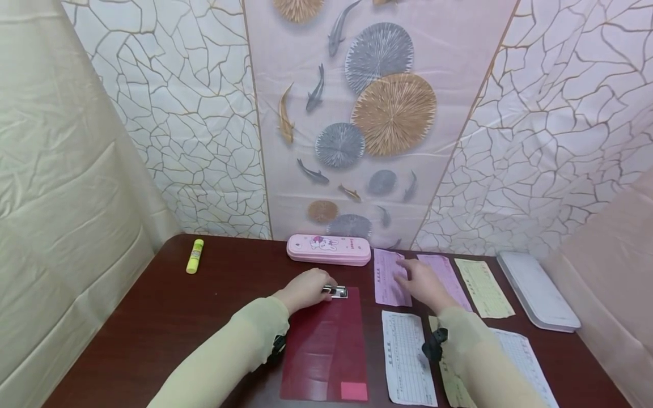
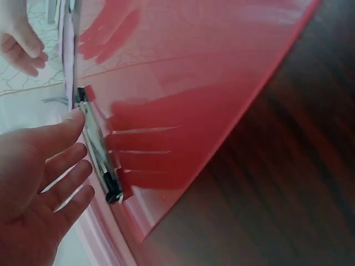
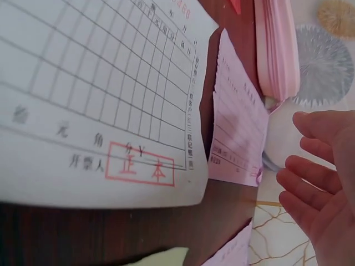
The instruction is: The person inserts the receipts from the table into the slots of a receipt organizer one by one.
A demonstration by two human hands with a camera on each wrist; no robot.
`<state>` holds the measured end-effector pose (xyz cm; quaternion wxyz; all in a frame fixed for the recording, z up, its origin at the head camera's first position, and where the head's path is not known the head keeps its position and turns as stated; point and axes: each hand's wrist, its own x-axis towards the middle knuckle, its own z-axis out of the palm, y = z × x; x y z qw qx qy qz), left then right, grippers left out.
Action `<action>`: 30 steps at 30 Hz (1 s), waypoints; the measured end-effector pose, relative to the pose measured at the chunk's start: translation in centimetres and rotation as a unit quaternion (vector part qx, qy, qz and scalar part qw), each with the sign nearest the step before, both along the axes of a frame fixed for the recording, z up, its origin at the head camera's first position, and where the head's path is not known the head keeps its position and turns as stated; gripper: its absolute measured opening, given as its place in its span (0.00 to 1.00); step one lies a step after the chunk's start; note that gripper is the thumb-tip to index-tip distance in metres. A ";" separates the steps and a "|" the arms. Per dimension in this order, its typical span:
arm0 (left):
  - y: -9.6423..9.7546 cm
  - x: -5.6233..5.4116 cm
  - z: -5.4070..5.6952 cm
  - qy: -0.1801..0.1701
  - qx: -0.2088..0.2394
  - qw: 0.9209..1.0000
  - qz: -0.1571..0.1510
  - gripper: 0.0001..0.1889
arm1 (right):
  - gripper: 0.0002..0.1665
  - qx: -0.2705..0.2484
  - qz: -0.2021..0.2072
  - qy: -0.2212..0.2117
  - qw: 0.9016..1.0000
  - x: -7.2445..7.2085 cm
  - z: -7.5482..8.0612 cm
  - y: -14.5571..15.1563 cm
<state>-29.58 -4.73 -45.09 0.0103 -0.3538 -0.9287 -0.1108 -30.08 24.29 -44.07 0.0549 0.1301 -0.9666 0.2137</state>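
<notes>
A translucent red clip folder [image 1: 324, 345] lies on the dark table, with a metal clip [image 1: 335, 292] at its top edge. My left hand [image 1: 308, 288] is at that clip; in the left wrist view, the thumb tip [image 2: 77, 115] is right at its upper end and the loosely extended fingers point toward it. Over the purple slip [image 1: 386, 286] in the back row hovers my right hand [image 1: 424, 282], its fingers apart and holding nothing. In the right wrist view, this hand [image 3: 324, 166] is beside the purple slip and a white printed form [image 3: 105, 94] with a red stamp.
Behind the folder stands a pink pencil case [image 1: 329, 250]. A yellow glue stick [image 1: 194, 256] lies at the back left. More slips spread on the right, including a pale yellow one [image 1: 484, 288] and a white one [image 1: 408, 357]. A white case [image 1: 538, 292] sits at the right edge.
</notes>
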 end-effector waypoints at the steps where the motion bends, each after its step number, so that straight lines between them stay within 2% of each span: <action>1: 0.0 0.0 -0.2 0.001 -0.002 1.000 0.000 0.11 | 0.24 0.000 -0.001 0.002 1.000 -0.3 -0.2 0.0; 7: -0.1 -0.2 -1.1 0.007 -0.007 1.000 0.016 0.10 | 0.21 -0.005 -0.011 0.001 1.000 -2.0 -1.6 0.0; 14: -0.1 -0.4 -1.2 -0.023 0.009 0.999 0.025 0.06 | 0.21 -0.014 -0.018 -0.012 1.000 -3.9 -2.8 0.1; 19: -0.1 -0.8 -1.2 -0.048 0.021 0.998 0.040 0.09 | 0.18 -0.006 -0.008 0.016 1.000 -5.0 -2.7 0.1; 24: -0.5 -1.7 -1.6 -0.096 0.063 0.992 0.057 0.12 | 0.16 0.009 0.004 0.040 0.999 -5.8 -2.3 -0.1; 30: -1.0 -2.4 -1.9 -0.101 0.075 0.991 0.050 0.14 | 0.17 0.013 0.028 0.030 0.999 -6.7 -2.4 -0.7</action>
